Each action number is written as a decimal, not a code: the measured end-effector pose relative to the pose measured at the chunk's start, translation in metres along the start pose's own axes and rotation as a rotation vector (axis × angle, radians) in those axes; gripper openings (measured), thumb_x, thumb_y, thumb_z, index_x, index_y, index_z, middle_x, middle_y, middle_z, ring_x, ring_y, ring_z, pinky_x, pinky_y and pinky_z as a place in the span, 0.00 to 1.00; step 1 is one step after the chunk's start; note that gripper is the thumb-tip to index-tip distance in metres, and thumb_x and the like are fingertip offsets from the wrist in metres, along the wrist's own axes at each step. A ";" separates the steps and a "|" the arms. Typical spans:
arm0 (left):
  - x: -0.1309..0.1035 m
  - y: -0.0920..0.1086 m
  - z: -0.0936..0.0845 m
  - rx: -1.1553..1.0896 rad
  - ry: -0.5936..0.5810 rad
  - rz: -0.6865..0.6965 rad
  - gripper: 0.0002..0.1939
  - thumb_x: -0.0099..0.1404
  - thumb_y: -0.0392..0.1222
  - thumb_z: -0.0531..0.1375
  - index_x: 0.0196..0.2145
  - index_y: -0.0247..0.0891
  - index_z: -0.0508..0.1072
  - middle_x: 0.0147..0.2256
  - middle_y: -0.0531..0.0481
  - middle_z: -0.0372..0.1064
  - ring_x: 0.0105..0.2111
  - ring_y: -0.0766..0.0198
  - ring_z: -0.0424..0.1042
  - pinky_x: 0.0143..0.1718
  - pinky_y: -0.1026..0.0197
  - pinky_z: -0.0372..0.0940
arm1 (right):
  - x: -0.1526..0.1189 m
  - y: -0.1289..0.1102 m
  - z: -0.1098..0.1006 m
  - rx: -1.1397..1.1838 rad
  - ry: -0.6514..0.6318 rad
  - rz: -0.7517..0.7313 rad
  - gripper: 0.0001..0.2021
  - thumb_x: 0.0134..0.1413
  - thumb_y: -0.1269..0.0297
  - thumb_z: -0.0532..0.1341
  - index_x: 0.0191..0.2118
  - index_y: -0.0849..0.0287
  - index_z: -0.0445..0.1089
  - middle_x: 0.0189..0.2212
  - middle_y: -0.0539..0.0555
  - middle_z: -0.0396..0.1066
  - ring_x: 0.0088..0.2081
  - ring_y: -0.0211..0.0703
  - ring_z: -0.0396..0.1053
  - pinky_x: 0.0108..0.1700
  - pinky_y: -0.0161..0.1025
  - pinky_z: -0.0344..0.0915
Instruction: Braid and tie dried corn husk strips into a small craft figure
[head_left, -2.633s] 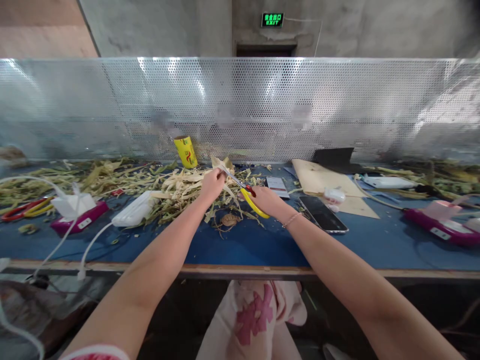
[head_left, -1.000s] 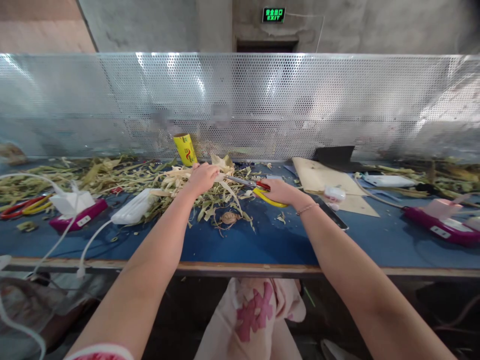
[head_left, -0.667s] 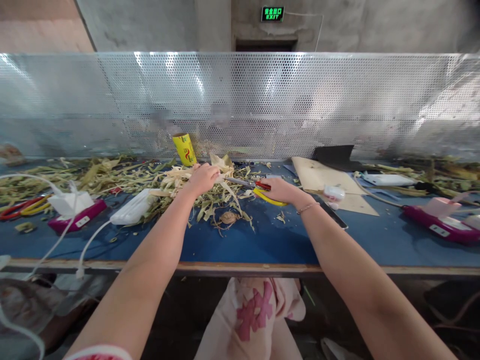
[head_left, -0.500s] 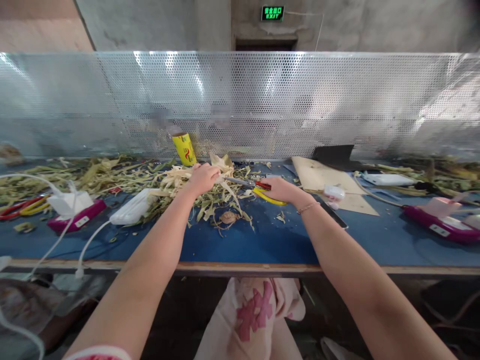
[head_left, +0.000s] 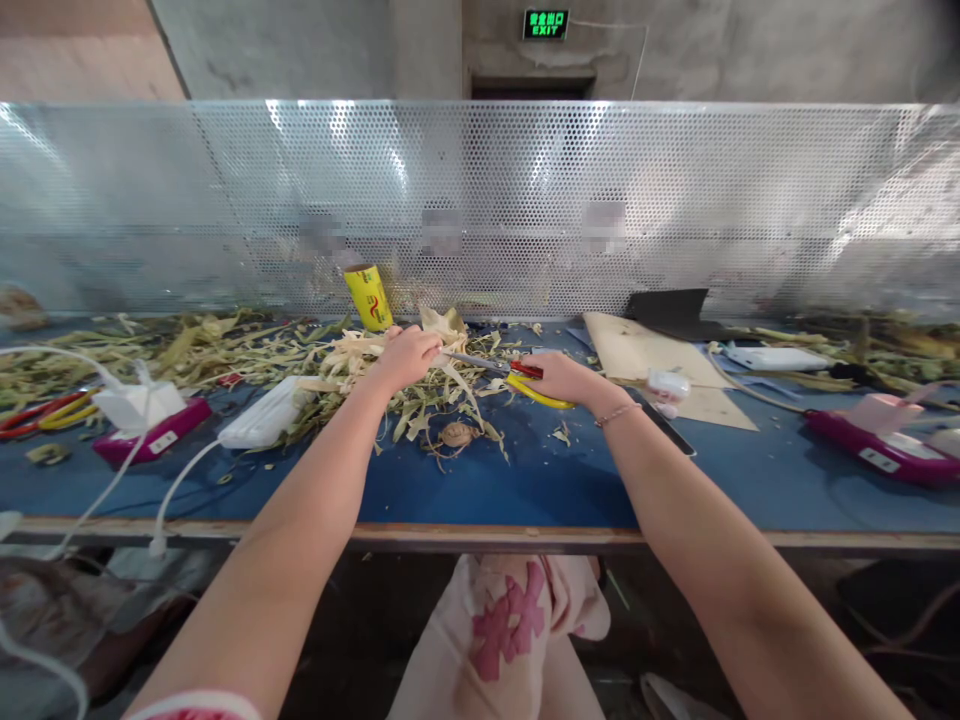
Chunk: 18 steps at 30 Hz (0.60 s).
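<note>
My right hand (head_left: 559,381) is closed on the handles of a pair of scissors (head_left: 541,392), one handle red and one yellow. The scissor blades point left and reach almost to my left hand (head_left: 411,355), whose fingers are pinched on a pale dried corn husk (head_left: 448,324). One thin strip of husk hangs down from there towards the right. Below it, on the blue table (head_left: 487,495), lies a small round brown woven piece (head_left: 458,434) with loose strands. Just how the blades meet the husk is too small to tell.
Dried husks and leaves (head_left: 217,345) cover the table's left side. A yellow can (head_left: 369,298) leans behind my left hand. Purple power strips (head_left: 154,432) with white cables, a white box (head_left: 264,414), cardboard (head_left: 652,350) and a dark phone (head_left: 665,424) lie around. A perforated metal screen (head_left: 525,200) stands behind.
</note>
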<state>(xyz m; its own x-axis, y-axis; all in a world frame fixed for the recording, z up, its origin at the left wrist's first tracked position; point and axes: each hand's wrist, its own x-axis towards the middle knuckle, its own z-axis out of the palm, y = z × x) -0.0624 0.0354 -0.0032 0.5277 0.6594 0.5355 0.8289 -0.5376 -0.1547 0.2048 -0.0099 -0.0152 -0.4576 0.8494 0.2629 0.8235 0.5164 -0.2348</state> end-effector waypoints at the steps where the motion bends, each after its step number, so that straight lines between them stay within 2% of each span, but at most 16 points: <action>1: 0.000 0.000 0.000 0.000 0.000 0.000 0.12 0.61 0.37 0.47 0.29 0.38 0.70 0.29 0.47 0.70 0.34 0.58 0.63 0.35 0.55 0.48 | 0.000 0.000 0.000 -0.004 0.001 -0.001 0.20 0.51 0.45 0.49 0.22 0.58 0.56 0.21 0.51 0.62 0.23 0.35 0.57 0.26 0.34 0.51; 12: -0.001 0.001 -0.002 -0.027 -0.002 0.020 0.13 0.62 0.38 0.46 0.29 0.38 0.70 0.30 0.47 0.71 0.34 0.58 0.63 0.36 0.54 0.48 | 0.003 0.004 0.000 -0.048 0.000 -0.024 0.19 0.52 0.48 0.49 0.22 0.58 0.54 0.21 0.50 0.61 0.23 0.35 0.55 0.26 0.34 0.49; 18: -0.002 -0.001 -0.004 -0.018 0.005 0.008 0.13 0.61 0.37 0.47 0.28 0.38 0.70 0.31 0.47 0.71 0.35 0.58 0.62 0.36 0.54 0.48 | 0.002 0.005 -0.002 -0.074 -0.001 -0.014 0.18 0.51 0.48 0.49 0.23 0.58 0.57 0.22 0.51 0.64 0.23 0.35 0.56 0.27 0.35 0.50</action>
<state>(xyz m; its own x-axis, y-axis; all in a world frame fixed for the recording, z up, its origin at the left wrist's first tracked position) -0.0650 0.0334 -0.0009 0.5337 0.6523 0.5382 0.8209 -0.5525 -0.1444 0.2086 -0.0055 -0.0144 -0.4693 0.8424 0.2646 0.8396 0.5186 -0.1618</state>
